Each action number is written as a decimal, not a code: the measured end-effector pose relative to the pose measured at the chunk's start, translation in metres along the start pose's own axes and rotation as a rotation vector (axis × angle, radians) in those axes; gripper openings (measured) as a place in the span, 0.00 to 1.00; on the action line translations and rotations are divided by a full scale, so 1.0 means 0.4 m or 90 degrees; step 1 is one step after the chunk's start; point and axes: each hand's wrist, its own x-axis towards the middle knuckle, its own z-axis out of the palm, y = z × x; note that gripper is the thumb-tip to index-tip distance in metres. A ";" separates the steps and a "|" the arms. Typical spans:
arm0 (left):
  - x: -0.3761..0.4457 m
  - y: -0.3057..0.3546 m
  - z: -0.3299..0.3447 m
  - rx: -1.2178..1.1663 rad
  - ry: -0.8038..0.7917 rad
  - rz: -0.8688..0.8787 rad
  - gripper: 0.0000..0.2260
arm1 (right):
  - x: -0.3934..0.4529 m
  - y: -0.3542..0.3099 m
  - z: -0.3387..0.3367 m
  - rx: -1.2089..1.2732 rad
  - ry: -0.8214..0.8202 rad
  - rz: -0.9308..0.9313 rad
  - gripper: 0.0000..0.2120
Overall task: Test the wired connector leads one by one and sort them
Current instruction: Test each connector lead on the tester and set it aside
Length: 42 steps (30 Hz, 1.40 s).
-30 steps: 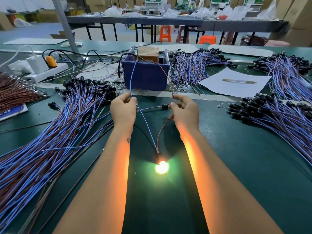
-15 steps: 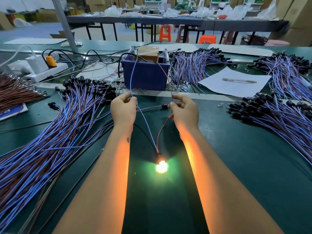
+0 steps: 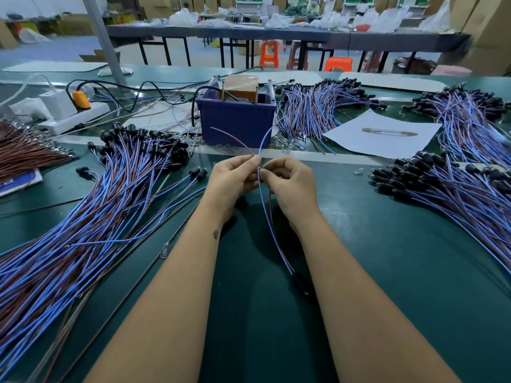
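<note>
My left hand and my right hand are close together at the middle of the green table. Both pinch one lead of a blue and a brown wire. The lead runs from my fingers down to its black connector, which lies dark on the mat between my forearms. Its two free wire ends rise above my fingers in front of the blue test box. A large pile of leads spreads to the left, and another pile of leads lies to the right.
A white power strip with plugs sits at the back left. A sheet of paper with a pen lies at the back right, between further bundles of leads. Brown wires lie at the far left edge.
The lamp at the connector has gone out. My hands have come together from their spread position, and the wire ends have left the contacts they touched.
</note>
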 end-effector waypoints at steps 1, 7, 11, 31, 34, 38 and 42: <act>0.000 -0.001 -0.002 0.018 0.002 -0.003 0.04 | -0.002 -0.001 0.001 0.008 -0.021 0.000 0.07; 0.015 0.023 -0.027 -0.244 0.116 -0.041 0.05 | -0.005 -0.002 -0.007 -0.046 -0.138 -0.019 0.16; 0.019 0.024 -0.044 -0.334 0.154 -0.024 0.07 | -0.011 0.003 -0.003 -0.055 -0.245 -0.027 0.35; -0.024 -0.002 -0.017 0.160 0.127 0.163 0.06 | 0.005 -0.007 -0.054 0.110 0.183 0.101 0.18; -0.041 -0.002 0.010 0.229 0.051 0.205 0.06 | -0.007 -0.011 -0.090 0.076 0.169 0.118 0.16; -0.069 -0.013 0.084 0.297 -0.050 0.244 0.07 | -0.023 -0.046 -0.205 -0.033 0.167 0.101 0.14; -0.121 -0.034 0.213 0.304 -0.125 0.339 0.09 | -0.012 -0.096 -0.344 -0.197 0.160 0.082 0.11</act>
